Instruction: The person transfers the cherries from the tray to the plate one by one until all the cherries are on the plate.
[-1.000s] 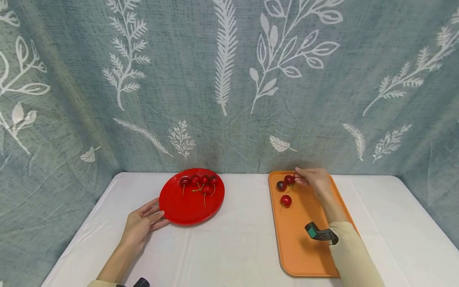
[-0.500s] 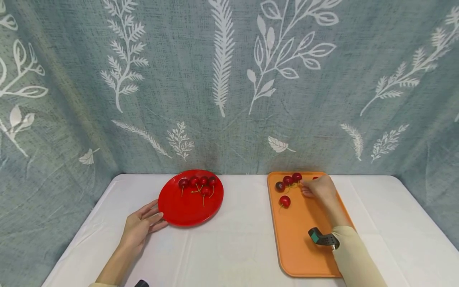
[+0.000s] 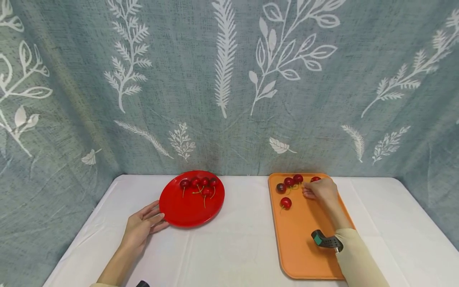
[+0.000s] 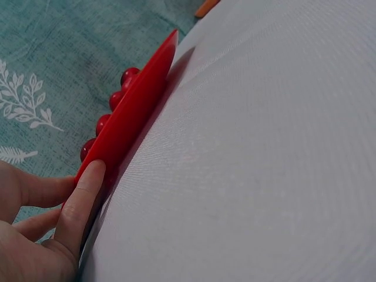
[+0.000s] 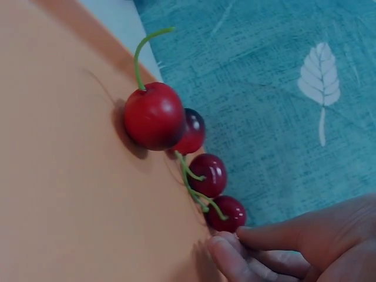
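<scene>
At right of centre in head view, orange tray (image 3: 305,243) on white desk (image 3: 233,251). Right hand (image 3: 320,189) at tray's far end, fingers (image 5: 226,258) pinching green stem of cherry (image 5: 227,214) beside two other cherries (image 3: 285,184); one more cherry (image 3: 285,203) lower on tray. Left of centre, red plate (image 3: 186,209) carrying cherries (image 3: 199,184). Left hand (image 3: 140,226) flat on desk, fingers (image 4: 82,197) straight, touching plate rim.

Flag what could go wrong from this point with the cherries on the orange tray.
The right hand seems to pinch a thin green stem among tangled ones; lifting might drag neighbouring cherries or let one slip. These cherries sit against the orange tray rim, so a nudge could roll one off. The left hand only touches the red plate at its edge and may shift it.
</scene>
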Motion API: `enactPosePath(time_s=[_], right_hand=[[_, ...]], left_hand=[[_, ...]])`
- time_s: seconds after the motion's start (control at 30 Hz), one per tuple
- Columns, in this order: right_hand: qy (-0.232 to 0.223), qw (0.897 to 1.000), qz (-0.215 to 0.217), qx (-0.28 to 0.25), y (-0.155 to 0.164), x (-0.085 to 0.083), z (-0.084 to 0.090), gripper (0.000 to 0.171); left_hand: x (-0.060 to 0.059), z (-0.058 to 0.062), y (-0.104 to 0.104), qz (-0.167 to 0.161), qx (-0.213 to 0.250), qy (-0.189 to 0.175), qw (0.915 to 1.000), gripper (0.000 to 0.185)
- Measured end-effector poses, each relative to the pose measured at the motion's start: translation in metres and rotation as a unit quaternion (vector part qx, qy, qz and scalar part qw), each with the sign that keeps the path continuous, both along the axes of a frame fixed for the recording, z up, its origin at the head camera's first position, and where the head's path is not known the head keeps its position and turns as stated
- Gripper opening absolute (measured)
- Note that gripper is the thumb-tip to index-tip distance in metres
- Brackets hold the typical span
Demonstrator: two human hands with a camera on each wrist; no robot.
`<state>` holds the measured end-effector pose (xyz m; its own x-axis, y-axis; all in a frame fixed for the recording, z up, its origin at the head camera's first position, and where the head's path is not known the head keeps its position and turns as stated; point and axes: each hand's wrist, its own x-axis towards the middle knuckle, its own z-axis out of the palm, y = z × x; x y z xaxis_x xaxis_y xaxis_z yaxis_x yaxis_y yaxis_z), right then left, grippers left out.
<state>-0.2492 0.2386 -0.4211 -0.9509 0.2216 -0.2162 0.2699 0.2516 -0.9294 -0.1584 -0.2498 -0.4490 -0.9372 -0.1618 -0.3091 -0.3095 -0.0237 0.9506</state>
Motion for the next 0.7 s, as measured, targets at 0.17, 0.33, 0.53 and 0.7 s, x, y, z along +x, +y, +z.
enactPosePath(time_s=[0.17,0.33,0.53,0.7], right_hand=[[0.025,0.989,0.028,0.142,0.006,0.008,0.010,0.028],[0.041,0.988,0.047,0.140,0.005,0.012,0.024,0.031],[0.044,0.996,0.076,0.001,-0.006,0.012,0.039,0.035],[0.060,0.992,0.113,-0.010,-0.020,0.013,0.042,0.033]], left_hand=[[0.000,0.000,0.000,-0.002,-0.005,0.000,1.0000,0.062],[0.000,0.001,0.001,0.001,-0.003,0.003,1.0000,0.060],[0.001,0.001,0.000,0.003,0.000,0.001,1.0000,0.060],[0.000,0.001,0.000,0.007,-0.005,-0.002,1.0000,0.061]])
